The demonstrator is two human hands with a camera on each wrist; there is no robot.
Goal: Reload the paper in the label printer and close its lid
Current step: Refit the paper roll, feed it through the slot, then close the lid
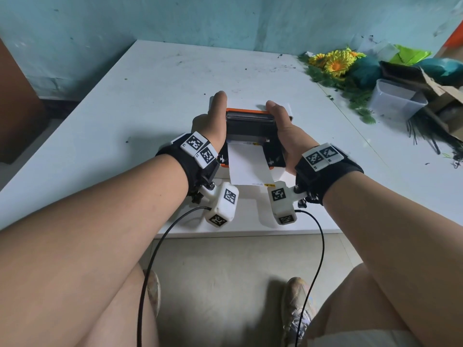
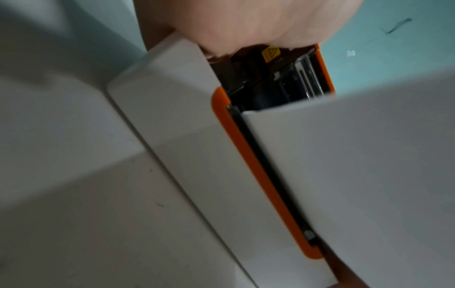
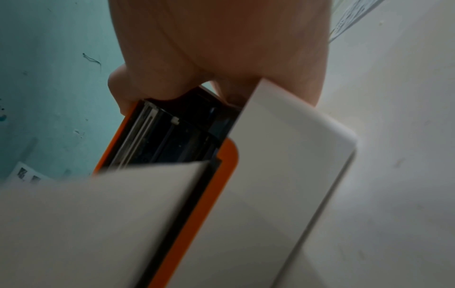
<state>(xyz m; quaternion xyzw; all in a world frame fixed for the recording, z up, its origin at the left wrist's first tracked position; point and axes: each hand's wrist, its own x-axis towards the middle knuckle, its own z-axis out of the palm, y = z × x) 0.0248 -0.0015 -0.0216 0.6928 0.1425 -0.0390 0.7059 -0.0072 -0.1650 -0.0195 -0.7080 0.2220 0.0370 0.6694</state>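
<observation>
The printer [image 1: 250, 136] is sitting near the front edge of the white table [image 1: 150, 101], and its lid [image 1: 248, 123] is standing raised, black inside with an orange rim. A strip of white paper [image 1: 246, 166] is running out of the body toward the person and lying over the printer's front.

The left hand [image 1: 213, 126] is lying along the left side of the lid, thumb pointing away from the person; the left wrist view is showing its palm [image 2: 246, 25] pressed against the white casing [image 2: 172, 117], though the fingers are hidden, so whether they are curling round the lid cannot be told. The right hand [image 1: 283, 126] is gripping the right side of the lid: the right wrist view is showing its thumb [image 3: 138, 91] wrapping over the orange edge (the other fingers are sitting behind the white shell).

Off to the right, well apart from the printer, fake sunflowers [image 1: 335, 61], a clear tub [image 1: 395, 101] and a torn cardboard box [image 1: 441, 96] are lying in a heap.
</observation>
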